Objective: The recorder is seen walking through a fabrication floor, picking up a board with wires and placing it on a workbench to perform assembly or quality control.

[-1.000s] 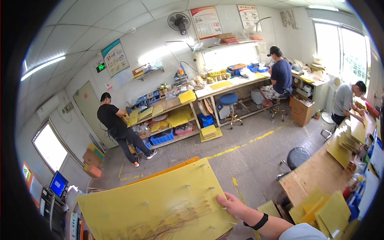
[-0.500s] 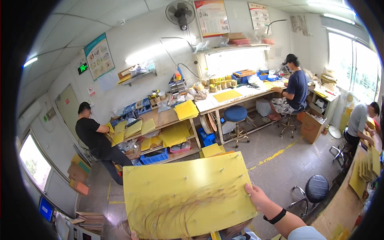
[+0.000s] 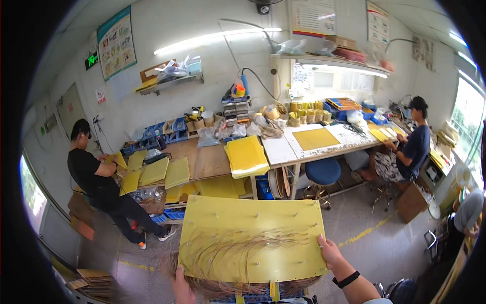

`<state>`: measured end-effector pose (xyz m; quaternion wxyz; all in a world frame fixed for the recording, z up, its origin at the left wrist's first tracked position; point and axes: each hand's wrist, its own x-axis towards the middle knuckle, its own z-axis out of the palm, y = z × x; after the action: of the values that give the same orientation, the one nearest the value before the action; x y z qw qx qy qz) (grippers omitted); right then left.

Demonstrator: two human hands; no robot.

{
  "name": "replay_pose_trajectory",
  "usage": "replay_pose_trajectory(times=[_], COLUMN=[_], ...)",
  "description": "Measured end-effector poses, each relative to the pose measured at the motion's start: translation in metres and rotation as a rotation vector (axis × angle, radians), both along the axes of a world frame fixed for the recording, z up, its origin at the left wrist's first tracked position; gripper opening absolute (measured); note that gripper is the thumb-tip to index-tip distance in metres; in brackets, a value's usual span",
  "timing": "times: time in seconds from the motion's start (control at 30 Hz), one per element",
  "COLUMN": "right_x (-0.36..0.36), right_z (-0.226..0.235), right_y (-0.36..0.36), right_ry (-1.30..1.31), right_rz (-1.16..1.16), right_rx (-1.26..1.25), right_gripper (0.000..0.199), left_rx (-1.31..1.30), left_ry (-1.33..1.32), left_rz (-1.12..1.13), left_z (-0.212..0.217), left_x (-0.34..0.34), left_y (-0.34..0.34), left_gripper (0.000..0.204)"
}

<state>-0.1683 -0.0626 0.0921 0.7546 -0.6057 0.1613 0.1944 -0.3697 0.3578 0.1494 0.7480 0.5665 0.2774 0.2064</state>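
Observation:
A yellow rectangular board (image 3: 253,215) is held out in front of me, tilted so its upper face shows. Small metal pins stand up from it in rows. Thin brown wire-like strands (image 3: 238,248) lie across its lower half, and more hang out beneath its near edge. My left hand (image 3: 183,288) grips the board at its lower left corner, with the fingers partly hidden. At the right edge my right hand (image 3: 331,253) is closed on it, thumb on top and the other fingers underneath. A black band circles my right wrist.
Ahead runs a workbench (image 3: 202,152) bearing a yellow sheet stack (image 3: 248,154) and blue bins. A blue stool (image 3: 323,172) stands by it. One person (image 3: 93,172) works at the left, another (image 3: 412,144) at the right; a third is at the right rim. Stacked boards (image 3: 96,283) lie lower left.
My view has shifted nearer the bench. The board sits slightly further right in view, still in both hands, and my left hand now shows more. The left person has raised a yellow sheet.

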Motion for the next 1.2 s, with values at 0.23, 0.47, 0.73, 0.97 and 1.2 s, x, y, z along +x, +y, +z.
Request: replay_pose_trajectory(times=[0.23,0.47,0.73,0.97,1.2], right_x=[0.195,0.371,0.573,0.670,0.735], right_z=[-0.019,-0.020,-0.047,-0.052,-0.071], right_y=[0.076,0.114,0.157,0.205,0.233], right_ry=[-0.015,0.018,-0.011,0.084,0.121], right_rz=[-0.084,-0.044,0.113,0.109,0.155], right_rx=[-0.132,-0.165,-0.157,-0.223,-0.269], right_gripper=[0.059,0.059,0.060,0.061,0.063], left_rx=[-0.375,-0.398,-0.446,-0.473,-0.310], left_ry=[-0.117,0.002,0.012,0.064,0.221], left_rz=[0.039,-0.049,-0.027,-0.050,-0.100], left_z=[-0.078,-0.091,-0.118,-0.130,-0.154], left_x=[0.241,0.416,0.559,0.639,0.690], left_y=[0.105,0.156,0.191,0.227,0.247], left_gripper=[0.041,0.044,0.044,0.047,0.050])
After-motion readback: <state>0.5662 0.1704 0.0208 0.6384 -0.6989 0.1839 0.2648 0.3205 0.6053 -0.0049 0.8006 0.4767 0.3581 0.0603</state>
